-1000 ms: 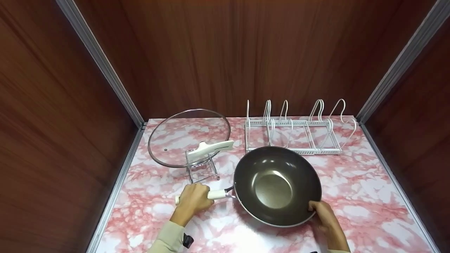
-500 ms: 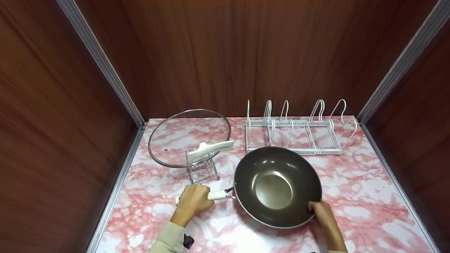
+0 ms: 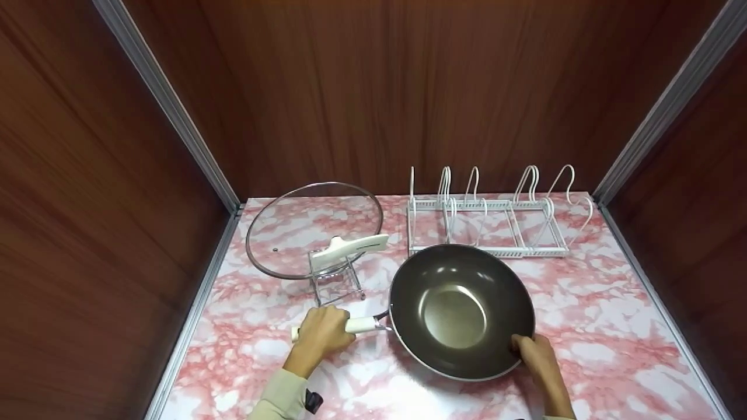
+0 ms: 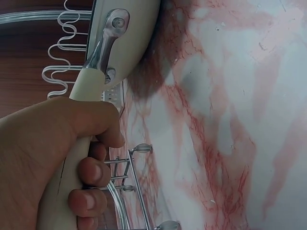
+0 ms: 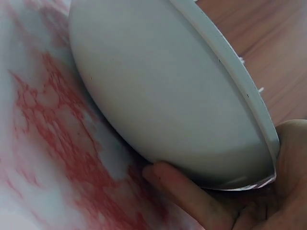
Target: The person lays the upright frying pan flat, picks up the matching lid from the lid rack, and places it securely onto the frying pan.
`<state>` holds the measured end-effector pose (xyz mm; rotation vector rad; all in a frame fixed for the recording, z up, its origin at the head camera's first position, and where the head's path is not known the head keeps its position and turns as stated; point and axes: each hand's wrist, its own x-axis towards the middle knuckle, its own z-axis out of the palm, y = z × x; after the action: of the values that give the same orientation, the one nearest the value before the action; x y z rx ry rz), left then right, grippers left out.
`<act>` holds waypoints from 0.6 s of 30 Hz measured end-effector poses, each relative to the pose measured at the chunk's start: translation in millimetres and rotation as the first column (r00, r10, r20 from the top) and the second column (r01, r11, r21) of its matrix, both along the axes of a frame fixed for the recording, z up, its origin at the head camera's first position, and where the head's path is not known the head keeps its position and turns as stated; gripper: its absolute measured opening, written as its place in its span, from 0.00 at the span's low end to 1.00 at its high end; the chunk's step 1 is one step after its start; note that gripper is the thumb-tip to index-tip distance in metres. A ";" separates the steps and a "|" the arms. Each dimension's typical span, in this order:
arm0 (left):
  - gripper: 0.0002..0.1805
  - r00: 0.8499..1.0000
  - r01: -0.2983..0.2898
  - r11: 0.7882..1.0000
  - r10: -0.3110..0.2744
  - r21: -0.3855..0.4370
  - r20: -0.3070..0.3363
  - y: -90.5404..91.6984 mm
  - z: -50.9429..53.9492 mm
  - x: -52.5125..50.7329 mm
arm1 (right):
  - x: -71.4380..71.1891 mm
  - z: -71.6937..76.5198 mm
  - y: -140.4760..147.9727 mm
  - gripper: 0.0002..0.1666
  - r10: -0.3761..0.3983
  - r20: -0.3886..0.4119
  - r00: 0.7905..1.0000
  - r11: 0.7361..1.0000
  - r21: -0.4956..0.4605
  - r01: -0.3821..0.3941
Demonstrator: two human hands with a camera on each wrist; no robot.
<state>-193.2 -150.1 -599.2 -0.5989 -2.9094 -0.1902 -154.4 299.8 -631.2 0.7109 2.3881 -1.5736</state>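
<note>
Pan (image 3: pixel 458 312) is facing up in front of the white rack (image 3: pixel 525 252), its handle (image 3: pixel 362 324) pointing left. The left hand (image 3: pixel 323 332) is gripping it; the right hand (image 3: pixel 538 356) is pinching the rim (image 3: pixel 467 380). Left of the rack, a wire stand (image 3: pixel 355 276) is holding a glass lid (image 3: pixel 309 227), its knob (image 3: pixel 349 248) showing a blurry mark (image 3: pixel 368 245).

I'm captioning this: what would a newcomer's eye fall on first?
Probably the round, dark-lined wok, right of centre: the left hand grips its cream handle, the right hand its near right edge. Next, the round clear glass lid, back left, by a silvery wire stand; then the white wire rack, back right.
</note>
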 end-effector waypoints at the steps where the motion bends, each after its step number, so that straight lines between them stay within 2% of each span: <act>1: 0.20 1.000 0.002 1.000 -0.002 0.002 0.001 0.2 0.4 0.0 | 0.2 0.1 1.0 0.05 0.009 0.003 1.000 1.000 0.003 -0.009; 5: 0.19 1.000 0.008 1.000 -0.008 -0.003 0.017 0.7 1.7 -0.2 | 1.2 -0.5 4.3 0.20 0.050 -0.016 0.999 0.998 -0.029 -0.051; 8: 0.19 0.999 0.014 1.000 -0.013 -0.012 0.036 1.0 2.8 -0.8 | 3.1 -0.7 5.2 0.27 0.061 -0.032 0.998 0.994 -0.091 -0.064; 13: 0.18 0.997 0.028 0.999 -0.026 -0.017 0.076 0.6 3.3 -2.5 | 5.1 -1.1 5.5 0.32 0.057 -0.046 0.997 0.982 -0.177 -0.064; 18: 0.18 0.995 0.063 0.998 -0.062 -0.019 0.080 -0.7 4.2 -3.8 | 5.1 -0.7 6.8 0.32 0.057 -0.050 0.997 0.979 -0.193 -0.066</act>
<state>-197.0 -150.8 -595.0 -0.7022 -2.9742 -0.1950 -149.3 306.6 -631.9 0.5634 2.2213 -1.7827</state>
